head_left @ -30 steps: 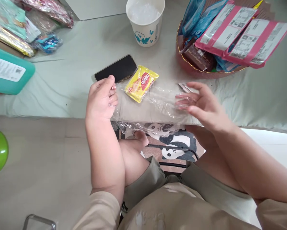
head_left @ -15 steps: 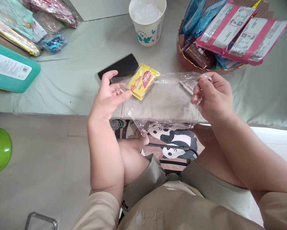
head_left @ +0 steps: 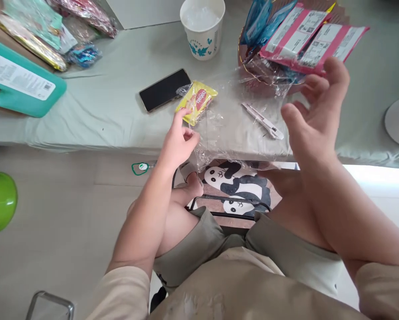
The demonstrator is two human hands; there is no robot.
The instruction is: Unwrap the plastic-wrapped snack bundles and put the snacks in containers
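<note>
Yellow packet (head_left: pixel 196 101) lies diagonally, pointing far-right

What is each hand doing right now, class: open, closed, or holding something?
Left hand: fingertips at the yellow foil snack packet and crinkled clear plastic sheet; grip cannot be told.
Right hand: open, fingers spread, holding nothing.

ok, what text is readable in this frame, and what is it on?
"nabati": white letters on the red oval of the yellow snack packet, rotated and only just legible.
Too small to read: the printed panels and codes on the pink-and-white packets.
Too small to read: the white barcode label on the teal box.
Blurred: the small side print on the paper cup.
</note>
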